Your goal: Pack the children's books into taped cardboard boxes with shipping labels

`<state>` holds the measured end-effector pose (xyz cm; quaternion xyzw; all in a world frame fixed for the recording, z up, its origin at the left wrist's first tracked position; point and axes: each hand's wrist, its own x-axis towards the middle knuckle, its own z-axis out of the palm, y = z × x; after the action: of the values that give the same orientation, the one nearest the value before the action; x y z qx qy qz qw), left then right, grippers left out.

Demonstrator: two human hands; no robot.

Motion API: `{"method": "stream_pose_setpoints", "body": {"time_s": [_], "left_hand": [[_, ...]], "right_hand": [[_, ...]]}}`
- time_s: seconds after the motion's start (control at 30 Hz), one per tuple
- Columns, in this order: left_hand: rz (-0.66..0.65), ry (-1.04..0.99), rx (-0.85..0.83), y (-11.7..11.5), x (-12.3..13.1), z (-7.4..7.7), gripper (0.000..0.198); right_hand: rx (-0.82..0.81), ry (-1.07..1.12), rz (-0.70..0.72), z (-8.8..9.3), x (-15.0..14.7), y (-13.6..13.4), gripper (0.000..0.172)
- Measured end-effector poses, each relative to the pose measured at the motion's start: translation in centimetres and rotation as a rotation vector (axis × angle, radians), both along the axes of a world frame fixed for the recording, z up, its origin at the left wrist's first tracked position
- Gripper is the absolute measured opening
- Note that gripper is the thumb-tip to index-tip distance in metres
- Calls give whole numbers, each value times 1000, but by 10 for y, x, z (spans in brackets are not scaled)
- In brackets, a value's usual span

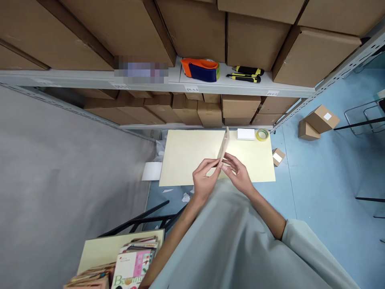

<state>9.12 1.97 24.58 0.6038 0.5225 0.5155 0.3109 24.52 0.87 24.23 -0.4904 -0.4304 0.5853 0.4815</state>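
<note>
Between both hands, a thin, flat, light-brown piece, like folded cardboard (223,145), stands nearly edge-on to me above the table. Its kind is hard to make out from this angle. My left hand (205,176) pinches its lower edge between thumb and fingers. From the other side, my right hand (236,170) closes on the same lower end, fingertips close to those of the left. Beneath them lies the pale yellow tabletop (189,156). At its far right rest a white stack of paper or labels (246,134) and a roll of tape (262,135).
Shelves of cardboard boxes (197,28) rise beyond the table, with an orange-and-blue object (200,70) and several utility knives (246,75) on one ledge. Small boxes (321,119) lie on the floor at right. Books (132,268) sit on a side table, lower left.
</note>
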Motion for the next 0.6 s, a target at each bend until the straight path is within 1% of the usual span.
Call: {"method": "stream_pose_setpoints", "body": {"time_s": [0.07, 0.13, 0.2, 0.27, 0.3, 0.33, 0.43, 0.47, 0.5, 0.53, 0.6], "left_hand": [[-31, 59, 87, -3, 4, 0, 17], [-63, 101, 118, -5, 8, -1, 18], [-131, 118, 111, -7, 8, -2, 20], [-179, 109, 75, -7, 5, -3, 22], [-171, 97, 48, -6, 2, -3, 23], [-131, 78, 17, -4, -3, -4, 23], [51, 1, -97, 6, -23, -8, 33], [78, -29, -145, 10, -30, -9, 39], [74, -64, -204, 13, -37, -12, 44], [37, -102, -273, 16, -42, -14, 48], [-80, -195, -426, 20, -48, -17, 51]], "right_hand": [[15, 23, -45, 0, -7, -1, 62], [14, 51, -87, 0, -8, 0, 56], [-2, 74, -121, -1, -5, 4, 50], [-28, 91, -126, -1, 1, 7, 49], [-43, 98, -120, -1, 4, 9, 49], [-58, 103, -109, 0, 8, 10, 49], [-83, 98, -69, 2, 20, 13, 49], [-85, 92, -58, 3, 24, 13, 49], [-85, 87, -45, 4, 27, 14, 50], [-87, 81, -30, 4, 29, 14, 51], [-95, 72, 2, 5, 32, 15, 52]]}}
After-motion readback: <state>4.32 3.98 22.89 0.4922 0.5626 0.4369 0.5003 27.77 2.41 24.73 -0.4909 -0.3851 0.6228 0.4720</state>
